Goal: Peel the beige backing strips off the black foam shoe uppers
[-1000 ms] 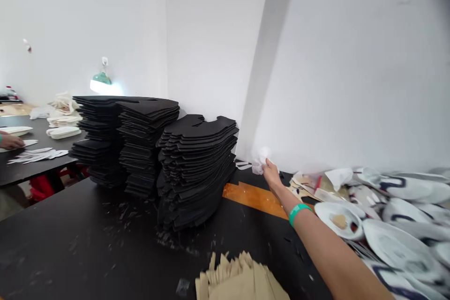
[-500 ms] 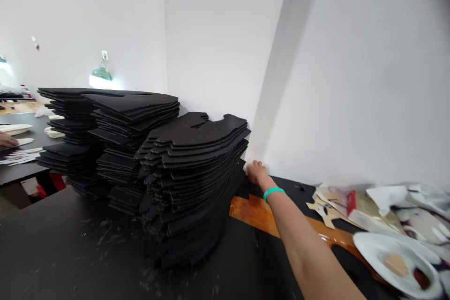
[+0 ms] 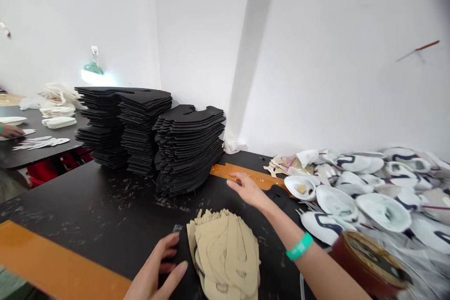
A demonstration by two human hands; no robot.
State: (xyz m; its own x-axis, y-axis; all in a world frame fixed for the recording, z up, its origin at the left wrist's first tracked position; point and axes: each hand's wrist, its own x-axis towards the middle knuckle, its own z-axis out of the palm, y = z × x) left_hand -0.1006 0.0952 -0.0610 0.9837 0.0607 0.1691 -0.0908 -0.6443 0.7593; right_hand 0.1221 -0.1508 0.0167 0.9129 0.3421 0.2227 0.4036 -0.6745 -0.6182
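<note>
My left hand point(image 3: 158, 269) rests open on the black table point(image 3: 98, 201), fingers spread, touching the left edge of a fanned pile of tan cut paper patterns point(image 3: 225, 253). My right hand point(image 3: 248, 190) hovers open, palm down, just past the pile's far side, near an orange strip point(image 3: 246, 176) on the table. A green band point(image 3: 299, 246) circles my right wrist. A crumpled white wad point(image 3: 232, 146) lies in the corner by the wall, apart from both hands.
Three tall stacks of black foam cut pieces point(image 3: 188, 147) stand at the back of the table. White shoe uppers with dark trim point(image 3: 369, 192) are heaped at right. A brown round container point(image 3: 369, 260) sits near my right arm. Another person's hand point(image 3: 10, 130) works at a far table.
My right hand has let go of the white wad in the corner and drawn back toward the tan pile. My left hand has come into view. The camera has pulled back.
</note>
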